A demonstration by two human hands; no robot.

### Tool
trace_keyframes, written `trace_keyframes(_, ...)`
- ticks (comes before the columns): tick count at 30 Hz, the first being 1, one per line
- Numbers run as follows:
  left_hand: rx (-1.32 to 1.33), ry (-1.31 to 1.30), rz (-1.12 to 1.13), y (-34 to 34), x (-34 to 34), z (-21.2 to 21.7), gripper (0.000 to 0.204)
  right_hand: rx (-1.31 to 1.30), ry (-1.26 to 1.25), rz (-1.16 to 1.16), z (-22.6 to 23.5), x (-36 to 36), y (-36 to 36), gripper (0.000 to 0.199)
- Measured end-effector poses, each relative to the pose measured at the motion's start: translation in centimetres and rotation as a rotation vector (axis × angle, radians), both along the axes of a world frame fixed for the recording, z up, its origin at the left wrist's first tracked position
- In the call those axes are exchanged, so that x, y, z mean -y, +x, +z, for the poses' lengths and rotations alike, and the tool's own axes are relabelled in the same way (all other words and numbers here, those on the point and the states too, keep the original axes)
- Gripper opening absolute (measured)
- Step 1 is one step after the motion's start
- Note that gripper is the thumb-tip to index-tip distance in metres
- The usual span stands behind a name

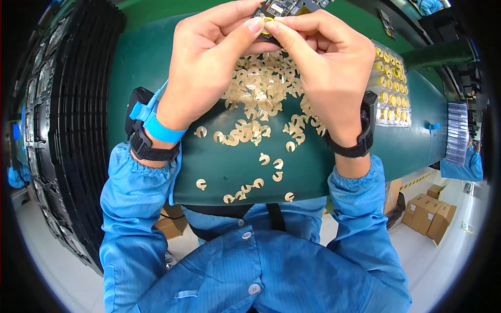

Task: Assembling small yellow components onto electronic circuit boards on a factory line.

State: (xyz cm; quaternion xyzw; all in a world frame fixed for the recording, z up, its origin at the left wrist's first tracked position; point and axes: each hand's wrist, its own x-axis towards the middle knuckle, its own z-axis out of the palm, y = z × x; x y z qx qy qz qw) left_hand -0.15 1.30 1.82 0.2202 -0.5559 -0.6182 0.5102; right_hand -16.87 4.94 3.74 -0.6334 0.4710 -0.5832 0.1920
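Observation:
At the far middle of the table, my left hand (201, 68) and my right hand (334, 65) hold a dark circuit board (286, 7) between them. Both thumbs meet at a small round yellow-rimmed disc (268, 27) at the board's near edge, partly covered by the thumb tips. Fingers of both hands are closed, some tucked behind the board. Below the hands lies a heap of small cream notched round pieces (255, 86), with several strewn toward the near edge. A clear tray (392, 124) with rows of yellow-rimmed discs sits right of my right hand.
Tall stacked black trays (73, 104) rise along the left. The green table (219, 180) ends just before my body. Another small board (386, 23) lies at the far right. Stacked clear trays (457, 133) stand at the right end; cardboard boxes (428, 215) rest on the floor.

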Motion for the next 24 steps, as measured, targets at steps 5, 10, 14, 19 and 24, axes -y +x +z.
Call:
trace_keyframes(5, -0.007, 0.007, -0.021, 0.2, 0.4, -0.1, 0.036, -0.067, -0.07, 0.015, 0.6, -0.2, -0.2, 0.007)
trace_keyframes(10, -0.071, 0.004, -0.068, 0.4, 0.5, -0.1, 0.035, -0.144, -0.176, -0.01, 0.8, 0.0, -0.4, 0.006)
trace_keyframes(14, -0.081, 0.003, -0.085, 0.6, 0.6, -0.4, 0.035, -0.161, -0.232, -0.017, 0.6, 0.0, -0.1, 0.007)
trace_keyframes(19, -0.1, -0.003, -0.06, 1.2, 0.5, -0.7, 0.033, -0.13, -0.206, 0.002, 0.5, 0.0, 0.5, 0.007)
trace_keyframes(24, -0.103, -0.006, -0.063, 0.3, 0.6, -0.4, 0.032, -0.115, -0.193, -0.011, 0.7, -0.2, -0.4, 0.006)
